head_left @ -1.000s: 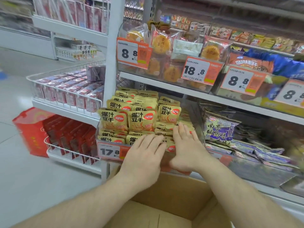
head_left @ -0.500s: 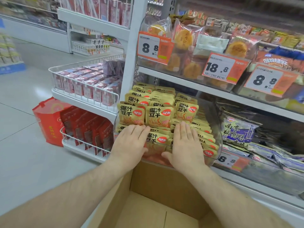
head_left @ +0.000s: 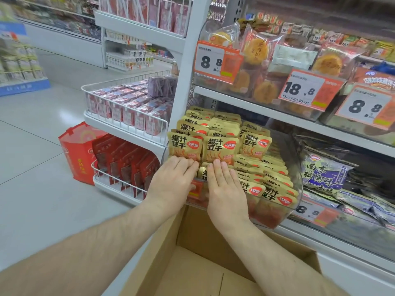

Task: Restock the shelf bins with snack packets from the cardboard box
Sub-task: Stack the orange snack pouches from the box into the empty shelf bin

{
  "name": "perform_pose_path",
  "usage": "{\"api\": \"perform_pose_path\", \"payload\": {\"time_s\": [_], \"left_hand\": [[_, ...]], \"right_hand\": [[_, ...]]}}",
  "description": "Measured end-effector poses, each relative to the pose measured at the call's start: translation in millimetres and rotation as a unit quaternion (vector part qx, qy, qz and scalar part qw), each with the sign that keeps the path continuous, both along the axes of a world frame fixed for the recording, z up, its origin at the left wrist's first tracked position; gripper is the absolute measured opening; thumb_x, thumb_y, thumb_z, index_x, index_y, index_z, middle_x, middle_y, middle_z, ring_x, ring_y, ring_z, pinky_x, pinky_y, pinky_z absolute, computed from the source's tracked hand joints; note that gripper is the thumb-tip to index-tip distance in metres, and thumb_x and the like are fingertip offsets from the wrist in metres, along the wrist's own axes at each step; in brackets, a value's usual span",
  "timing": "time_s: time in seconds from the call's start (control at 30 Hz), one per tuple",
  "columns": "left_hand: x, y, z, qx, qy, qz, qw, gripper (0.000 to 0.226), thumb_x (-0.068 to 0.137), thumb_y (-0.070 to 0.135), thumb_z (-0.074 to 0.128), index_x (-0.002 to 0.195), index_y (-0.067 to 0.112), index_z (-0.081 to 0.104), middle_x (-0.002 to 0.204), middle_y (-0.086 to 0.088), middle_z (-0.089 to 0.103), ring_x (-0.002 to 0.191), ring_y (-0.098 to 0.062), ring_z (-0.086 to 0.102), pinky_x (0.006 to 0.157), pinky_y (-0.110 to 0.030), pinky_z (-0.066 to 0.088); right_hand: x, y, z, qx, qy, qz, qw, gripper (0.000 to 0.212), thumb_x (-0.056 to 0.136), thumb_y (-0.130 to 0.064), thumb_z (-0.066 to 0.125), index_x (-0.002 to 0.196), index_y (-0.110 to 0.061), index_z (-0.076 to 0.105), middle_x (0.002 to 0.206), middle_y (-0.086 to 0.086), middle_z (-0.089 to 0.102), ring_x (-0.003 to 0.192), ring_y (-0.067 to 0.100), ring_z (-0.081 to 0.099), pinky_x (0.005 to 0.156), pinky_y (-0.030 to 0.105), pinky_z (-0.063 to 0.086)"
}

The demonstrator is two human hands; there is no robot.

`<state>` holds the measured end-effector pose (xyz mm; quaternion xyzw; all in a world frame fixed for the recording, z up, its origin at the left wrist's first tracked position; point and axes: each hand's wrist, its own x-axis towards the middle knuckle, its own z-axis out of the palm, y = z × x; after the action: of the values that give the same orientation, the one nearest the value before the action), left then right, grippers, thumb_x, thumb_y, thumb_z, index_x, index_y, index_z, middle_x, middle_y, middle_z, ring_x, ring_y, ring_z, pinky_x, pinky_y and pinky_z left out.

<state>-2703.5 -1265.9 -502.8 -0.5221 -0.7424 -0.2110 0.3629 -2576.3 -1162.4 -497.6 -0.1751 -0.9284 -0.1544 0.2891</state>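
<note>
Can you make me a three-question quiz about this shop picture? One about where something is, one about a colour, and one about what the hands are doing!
1. Where is the cardboard box?
A. On the top shelf
B. Below the bin, in front of the person
C. Inside the red bag

2. What colour are the snack packets in the clear bin?
A. Yellow
B. Blue
C. Green

3. How do the left hand and right hand lie?
A. Both in fists
B. Each pinching a packet in the air
C. Flat, fingers straight, on the packets

Answers: 1 B, the open box sits under the arms. 2 A, the packets are yellow with black letters. 3 C, both palms lie flat on the front rows.
</note>
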Motion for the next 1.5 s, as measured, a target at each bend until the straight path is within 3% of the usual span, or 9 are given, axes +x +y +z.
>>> {"api": "perform_pose_path", "payload": {"time_s": [0.1, 0.17, 0.2, 0.27, 0.33, 0.5, 0.93, 1.07, 1.5], "left_hand": [[22.3, -9.4, 10.3, 0.031, -0.099, 0.019, 0.994, 0.067, 0.058, 0.024, 0.092, 0.118, 0.006, 0.067, 0.112, -0.009, 0.063, 0.106, -0.029, 0.057, 0.101, -0.047, 0.047], [49.1, -18.5, 20.7, 0.101, -0.313, 0.041, 0.944, 0.057, 0.07, 0.026, 0.084, 0.121, 0.017, 0.059, 0.117, 0.0, 0.053, 0.111, -0.02, 0.048, 0.099, -0.037, 0.043], [61.0, -21.3, 26.8, 0.134, -0.465, 0.046, 0.874, 0.052, 0.075, 0.027, 0.08, 0.12, 0.02, 0.055, 0.118, 0.001, 0.05, 0.109, -0.017, 0.046, 0.096, -0.033, 0.042], [72.5, -17.2, 28.5, 0.173, -0.763, 0.047, 0.621, 0.053, 0.08, 0.03, 0.079, 0.124, 0.017, 0.051, 0.125, -0.006, 0.055, 0.105, -0.019, 0.05, 0.095, -0.034, 0.043], [69.7, -11.2, 21.6, 0.159, -0.89, 0.043, 0.426, 0.076, 0.079, 0.045, 0.079, 0.141, 0.017, 0.044, 0.144, -0.011, 0.049, 0.116, -0.028, 0.052, 0.105, -0.043, 0.043], [56.9, 7.7, 16.4, 0.192, -0.934, -0.052, 0.296, 0.12, 0.065, 0.069, 0.077, 0.158, 0.026, 0.014, 0.164, -0.015, 0.013, 0.147, -0.042, 0.02, 0.118, -0.062, 0.018], [35.5, 44.8, 11.0, 0.206, -0.895, -0.142, 0.37, 0.08, 0.062, 0.029, 0.084, 0.133, 0.013, 0.052, 0.148, 0.0, 0.046, 0.14, -0.02, 0.037, 0.121, -0.041, 0.019], [7.4, 51.7, 13.4, 0.248, -0.902, -0.124, 0.33, 0.055, 0.087, 0.003, 0.06, 0.14, 0.009, 0.045, 0.158, -0.01, 0.029, 0.143, -0.027, 0.034, 0.113, -0.036, 0.033], [1.7, 57.8, 12.8, 0.186, -0.904, -0.091, 0.374, 0.039, 0.091, 0.009, 0.064, 0.127, 0.015, 0.049, 0.149, -0.016, 0.041, 0.121, -0.025, 0.052, 0.105, -0.038, 0.045]], "right_hand": [[23.1, 5.6, 17.8, -0.013, 0.06, 0.039, 0.997, 0.051, 0.075, -0.014, 0.079, 0.123, -0.003, 0.066, 0.126, 0.016, 0.066, 0.12, 0.03, 0.061, 0.106, 0.045, 0.045], [48.9, 12.9, 28.1, -0.008, 0.135, 0.039, 0.99, 0.029, 0.077, -0.013, 0.072, 0.105, -0.005, 0.072, 0.1, 0.01, 0.073, 0.095, 0.031, 0.067, 0.083, 0.038, 0.048], [60.9, 17.4, 31.7, -0.011, 0.15, 0.02, 0.988, 0.023, 0.075, -0.014, 0.073, 0.097, -0.006, 0.072, 0.09, 0.009, 0.07, 0.084, 0.031, 0.066, 0.074, 0.037, 0.047], [76.7, 25.5, 31.3, -0.028, 0.122, -0.048, 0.991, 0.025, 0.069, -0.019, 0.082, 0.087, -0.007, 0.07, 0.082, 0.008, 0.065, 0.072, 0.032, 0.063, 0.061, 0.035, 0.048], [82.8, 29.0, 27.1, -0.049, 0.039, -0.118, 0.991, 0.037, 0.063, -0.031, 0.088, 0.083, -0.008, 0.068, 0.08, 0.008, 0.062, 0.062, 0.031, 0.062, 0.05, 0.03, 0.045], [79.3, 30.6, 28.5, -0.054, -0.067, -0.225, 0.971, 0.053, 0.067, -0.059, 0.079, 0.094, -0.015, 0.065, 0.09, 0.002, 0.066, 0.064, 0.026, 0.066, 0.05, 0.026, 0.032], [53.6, 63.0, 64.9, -0.14, -0.01, -0.224, 0.964, 0.031, 0.081, -0.049, 0.073, 0.092, -0.02, 0.065, 0.093, -0.002, 0.066, 0.089, 0.027, 0.065, 0.065, 0.031, 0.042], [37.4, 84.7, 70.1, -0.148, -0.006, -0.233, 0.961, 0.031, 0.081, -0.05, 0.072, 0.09, -0.021, 0.065, 0.094, -0.001, 0.066, 0.09, 0.025, 0.063, 0.063, 0.029, 0.035], [28.5, 91.0, 30.3, -0.186, 0.018, -0.233, 0.954, 0.032, 0.084, -0.044, 0.072, 0.101, -0.018, 0.066, 0.103, 0.0, 0.066, 0.096, 0.024, 0.062, 0.072, 0.031, 0.041]]}}
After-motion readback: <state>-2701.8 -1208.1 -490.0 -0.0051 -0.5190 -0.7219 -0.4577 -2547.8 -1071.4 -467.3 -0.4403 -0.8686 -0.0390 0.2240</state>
